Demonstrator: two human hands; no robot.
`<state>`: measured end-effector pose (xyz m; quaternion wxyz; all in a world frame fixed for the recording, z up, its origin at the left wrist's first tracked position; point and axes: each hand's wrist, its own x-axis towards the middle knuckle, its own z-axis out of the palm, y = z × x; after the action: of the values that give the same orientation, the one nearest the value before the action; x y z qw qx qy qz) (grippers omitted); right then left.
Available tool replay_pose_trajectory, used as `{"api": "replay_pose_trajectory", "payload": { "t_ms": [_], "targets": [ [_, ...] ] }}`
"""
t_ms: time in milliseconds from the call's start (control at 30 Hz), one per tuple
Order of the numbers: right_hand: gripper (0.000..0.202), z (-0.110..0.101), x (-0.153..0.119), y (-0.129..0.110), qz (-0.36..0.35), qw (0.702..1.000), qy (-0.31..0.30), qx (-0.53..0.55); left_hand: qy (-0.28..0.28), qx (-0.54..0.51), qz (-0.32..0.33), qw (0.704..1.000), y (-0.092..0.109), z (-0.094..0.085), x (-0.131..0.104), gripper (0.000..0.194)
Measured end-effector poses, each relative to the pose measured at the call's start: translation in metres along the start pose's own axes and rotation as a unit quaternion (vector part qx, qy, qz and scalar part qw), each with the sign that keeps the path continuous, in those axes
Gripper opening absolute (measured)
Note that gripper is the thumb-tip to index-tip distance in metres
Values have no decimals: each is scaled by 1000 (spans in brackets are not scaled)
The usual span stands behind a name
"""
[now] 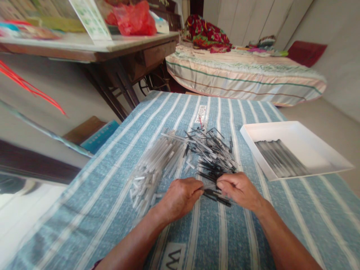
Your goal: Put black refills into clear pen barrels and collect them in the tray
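My left hand [181, 195] is closed in a pinch on one end of a clear pen barrel [209, 186]. At its other end my right hand [239, 190] pinches too; any small part inside those fingertips is hidden. Just below the fingers, several black pen pieces [221, 198] lie on the cloth. Beyond the hands spreads a heap of black and clear refills [212, 150]. To the left are a pile of long clear barrels [160, 153] and a pile of short clear caps [140, 189].
A white tray [323, 150] on the right holds a row of assembled-looking pens [281, 157]. Blue striped cloth [112, 225] covers the table. A wooden desk [84, 54] with a red plastic bag [135, 18] stands back left; a bed [242, 75] lies behind.
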<state>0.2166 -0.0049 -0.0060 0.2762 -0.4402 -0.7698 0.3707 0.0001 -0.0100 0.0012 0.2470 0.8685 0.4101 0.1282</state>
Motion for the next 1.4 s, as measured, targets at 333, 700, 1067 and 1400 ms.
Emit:
{"api": "replay_pose_trajectory", "payload": {
  "t_ms": [333, 700, 1067, 1400],
  "targets": [
    [38, 1, 0, -2, -5, 999, 14, -41, 3, -7, -3, 1000, 0, 0, 0, 20],
    [28, 0, 0, -3, 10, 999, 14, -36, 2, -4, -8, 1000, 0, 1, 0, 19],
    [22, 2, 0, -4, 22, 999, 14, -36, -5, 20, -13, 1000, -2, 3, 0, 21],
    [31, 3, 1, -3, 25, 998, 3, -52, 3, 25, -9, 1000, -2, 5, -1, 21]
  ]
}}
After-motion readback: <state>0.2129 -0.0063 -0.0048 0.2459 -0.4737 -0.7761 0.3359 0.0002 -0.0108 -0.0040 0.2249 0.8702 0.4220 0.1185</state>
